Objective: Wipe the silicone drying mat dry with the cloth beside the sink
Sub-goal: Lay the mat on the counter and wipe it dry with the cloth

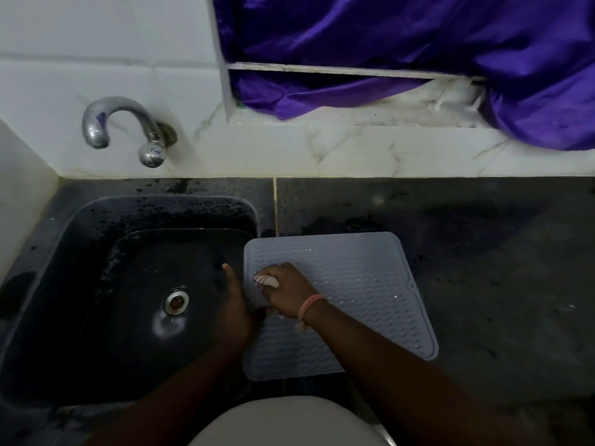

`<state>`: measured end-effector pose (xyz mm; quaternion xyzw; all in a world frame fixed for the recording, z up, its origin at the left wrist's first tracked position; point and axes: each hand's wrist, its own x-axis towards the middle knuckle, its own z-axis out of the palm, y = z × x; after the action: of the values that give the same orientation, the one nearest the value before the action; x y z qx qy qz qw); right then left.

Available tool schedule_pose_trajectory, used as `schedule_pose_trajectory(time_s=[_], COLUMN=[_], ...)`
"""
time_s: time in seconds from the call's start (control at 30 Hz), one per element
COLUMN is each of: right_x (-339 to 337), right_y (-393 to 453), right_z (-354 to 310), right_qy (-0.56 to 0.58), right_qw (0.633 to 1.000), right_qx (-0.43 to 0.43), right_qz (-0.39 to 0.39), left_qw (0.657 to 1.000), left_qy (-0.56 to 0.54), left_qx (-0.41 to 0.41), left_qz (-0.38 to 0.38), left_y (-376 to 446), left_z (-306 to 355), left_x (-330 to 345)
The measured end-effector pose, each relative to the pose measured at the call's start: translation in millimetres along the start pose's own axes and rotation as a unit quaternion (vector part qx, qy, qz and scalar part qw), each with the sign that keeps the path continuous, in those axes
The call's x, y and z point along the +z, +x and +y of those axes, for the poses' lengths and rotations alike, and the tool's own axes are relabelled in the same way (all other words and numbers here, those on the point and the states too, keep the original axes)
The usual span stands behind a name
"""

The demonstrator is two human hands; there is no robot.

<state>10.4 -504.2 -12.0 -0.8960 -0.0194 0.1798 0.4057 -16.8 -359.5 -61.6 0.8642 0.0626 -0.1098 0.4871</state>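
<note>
A grey ribbed silicone drying mat (354, 284) lies on the dark counter just right of the sink, with water droplets on it. My right hand (288, 292) grips a small bunched cloth (265, 281), pale with dark stripes, and presses it on the mat's left part. My left hand (235, 304) holds the mat's left edge where it overhangs the sink, thumb pointing up; its fingers are hidden beneath the mat.
The black sink (135, 284) with its drain (175, 302) fills the left side, wet along the rim. A chrome tap (122, 130) juts from the white tiled wall. Purple fabric (418, 43) hangs in a window recess. Dark counter (499, 268) stretches right.
</note>
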Motion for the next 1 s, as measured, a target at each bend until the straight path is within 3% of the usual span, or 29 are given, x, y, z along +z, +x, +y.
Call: schedule_pose_trajectory(time_s=[0.1,0.2,0.3,0.37,0.5,0.8,1.0], right_x=[-17,-47,-85,-104,-114,-125,-96], right_y=[-17,-45,-71,-79,-85,-74,-61], right_z=[31,63,109,136,156,130,100], right_qy=[0.066,0.068,-0.056,-0.146,-0.195,-0.255,-0.263], right_qw=[0.995,0.977,0.948,0.92,0.903,0.912,0.924], right_qx=[0.012,0.082,0.142,0.203,0.297,0.283,0.248], right_qz=[0.074,0.182,0.28,0.302,0.241,0.151,0.121], left_qw=[0.997,0.997,0.994,0.994,0.993,0.992,0.993], left_qy=[0.005,0.046,0.09,0.098,0.095,0.101,0.085], left_qx=[-0.026,-0.017,-0.01,-0.011,-0.031,-0.046,-0.058], left_qz=[-0.066,-0.063,-0.059,-0.056,-0.062,-0.058,-0.061], left_y=[3,7,8,10,12,12,12], left_z=[-3,-1,-3,-8,-16,-17,-17], left_x=[-6,-6,-3,-2,-1,1,-1])
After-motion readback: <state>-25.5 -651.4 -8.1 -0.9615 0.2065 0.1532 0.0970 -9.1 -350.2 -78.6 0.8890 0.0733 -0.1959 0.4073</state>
